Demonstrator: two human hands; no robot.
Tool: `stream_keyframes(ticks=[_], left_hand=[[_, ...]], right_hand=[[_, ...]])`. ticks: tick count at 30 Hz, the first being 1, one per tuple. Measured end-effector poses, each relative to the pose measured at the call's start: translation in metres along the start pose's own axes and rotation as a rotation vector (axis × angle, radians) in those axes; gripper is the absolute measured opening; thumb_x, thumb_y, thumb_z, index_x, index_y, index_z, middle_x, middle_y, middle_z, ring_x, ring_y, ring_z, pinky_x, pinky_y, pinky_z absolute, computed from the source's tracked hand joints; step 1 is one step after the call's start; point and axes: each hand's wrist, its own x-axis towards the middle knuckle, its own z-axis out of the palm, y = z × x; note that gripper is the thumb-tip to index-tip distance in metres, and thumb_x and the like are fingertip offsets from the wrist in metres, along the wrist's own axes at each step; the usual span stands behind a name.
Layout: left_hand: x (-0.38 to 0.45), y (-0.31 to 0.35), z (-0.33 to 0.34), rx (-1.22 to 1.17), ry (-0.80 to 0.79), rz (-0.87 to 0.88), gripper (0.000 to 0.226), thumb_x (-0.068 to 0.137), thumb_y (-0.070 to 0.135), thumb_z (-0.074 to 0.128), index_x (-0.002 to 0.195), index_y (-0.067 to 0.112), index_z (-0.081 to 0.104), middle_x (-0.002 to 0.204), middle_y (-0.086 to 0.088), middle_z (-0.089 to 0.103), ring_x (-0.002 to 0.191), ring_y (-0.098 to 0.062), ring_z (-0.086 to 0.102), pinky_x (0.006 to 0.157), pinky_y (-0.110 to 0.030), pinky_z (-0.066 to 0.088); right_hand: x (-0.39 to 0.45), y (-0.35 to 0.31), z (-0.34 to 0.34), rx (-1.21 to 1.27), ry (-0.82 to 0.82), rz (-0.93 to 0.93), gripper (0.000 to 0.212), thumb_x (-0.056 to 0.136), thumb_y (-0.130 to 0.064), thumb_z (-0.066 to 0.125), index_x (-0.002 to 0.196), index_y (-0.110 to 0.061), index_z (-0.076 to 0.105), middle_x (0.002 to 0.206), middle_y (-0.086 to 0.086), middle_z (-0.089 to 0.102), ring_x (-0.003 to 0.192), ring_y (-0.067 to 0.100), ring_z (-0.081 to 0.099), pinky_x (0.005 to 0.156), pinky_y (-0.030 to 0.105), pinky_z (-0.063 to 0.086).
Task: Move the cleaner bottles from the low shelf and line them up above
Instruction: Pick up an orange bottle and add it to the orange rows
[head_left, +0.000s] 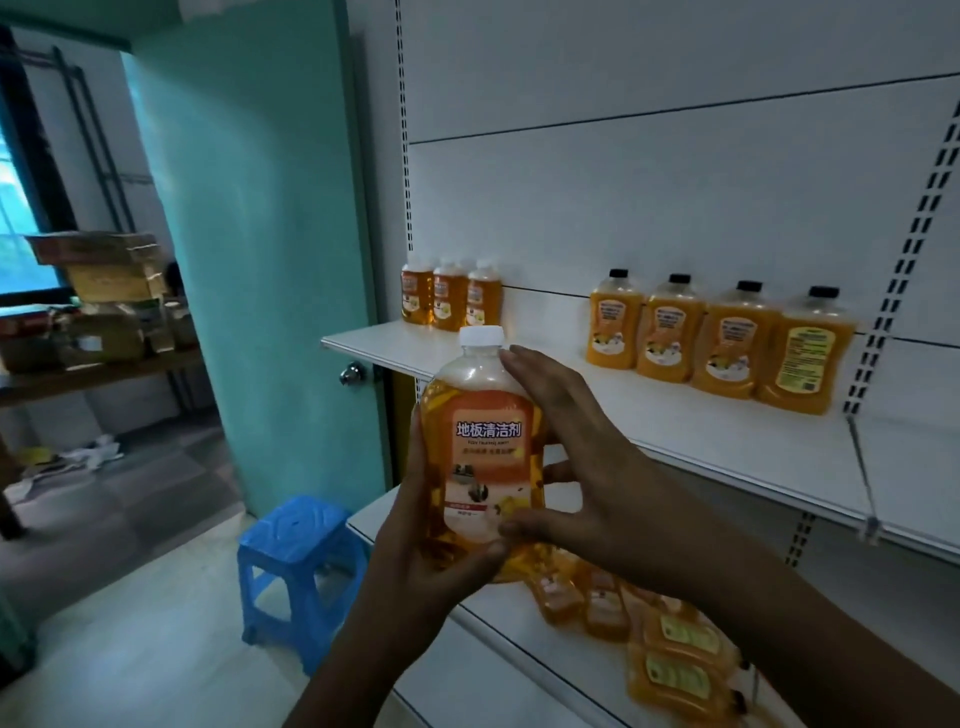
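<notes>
An amber cleaner bottle (483, 452) with a white cap and an orange label stands upright in mid-air, in front of the upper shelf (649, 421). My left hand (421, 540) grips its lower left side and bottom. My right hand (576, 457) wraps its right side, thumb on the label. On the upper shelf, three white-capped amber bottles (449, 299) stand at the far left, and several black-capped orange bottles (722, 340) stand in a row to the right. Several more bottles (670, 654) lie on the low shelf (498, 644) below my arms.
A blue plastic stool (298, 566) stands on the floor left of the shelving. A teal door (260, 249) with a round knob is open beside the shelf end. Stacked cardboard boxes (98, 296) fill a table in the far room.
</notes>
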Motion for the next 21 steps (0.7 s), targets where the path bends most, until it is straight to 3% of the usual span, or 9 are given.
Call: stream_keyframes(ticks=[3,8,12,16,21], left_hand=[[0.023,-0.017,-0.021,-0.013,-0.063,-0.031,0.101,0.076,0.023,0.079,0.142,0.052,0.008,0.117,0.033,0.058,0.108,0.001,0.063,0.073,-0.017,0.055],[0.082,-0.053,-0.042,0.089,-0.194,-0.045,0.108,0.077,0.038,0.074,0.149,0.045,-0.006,0.142,0.01,0.047,0.123,-0.012,0.056,0.092,-0.04,0.056],[0.152,-0.084,-0.047,0.172,-0.304,-0.06,0.112,0.082,0.036,0.072,0.148,0.037,-0.018,0.146,0.005,0.041,0.126,-0.006,0.052,0.101,-0.033,0.05],[0.238,-0.128,-0.045,0.23,-0.379,-0.056,0.103,0.086,0.022,0.068,0.15,0.028,-0.013,0.144,0.002,0.042,0.128,-0.009,0.049,0.105,-0.035,0.047],[0.334,-0.184,-0.039,0.397,-0.463,-0.06,0.097,0.089,0.024,0.067,0.149,0.026,-0.009,0.141,0.006,0.045,0.123,-0.004,0.051,0.104,-0.033,0.047]], right_hand=[[0.026,0.014,0.017,-0.02,0.008,0.028,0.107,0.076,-0.035,0.079,0.143,-0.057,-0.002,0.15,-0.035,-0.002,0.131,-0.004,0.03,0.09,0.009,0.048],[0.077,0.06,0.037,-0.029,0.049,0.106,0.107,0.075,-0.025,0.081,0.14,-0.056,0.001,0.14,-0.039,0.008,0.129,-0.002,0.032,0.081,0.002,0.046],[0.125,0.111,0.043,-0.118,0.09,0.119,0.108,0.077,-0.018,0.079,0.145,-0.049,0.001,0.147,-0.03,0.006,0.125,-0.007,0.027,0.087,0.009,0.05],[0.181,0.175,0.042,-0.243,0.178,0.09,0.108,0.076,-0.014,0.08,0.141,-0.051,0.002,0.149,-0.023,0.008,0.117,-0.01,0.027,0.081,0.002,0.043],[0.237,0.254,0.043,-0.286,0.231,0.151,0.102,0.079,-0.01,0.076,0.15,-0.036,0.007,0.153,-0.013,0.005,0.127,0.019,0.046,0.094,0.023,0.051]])
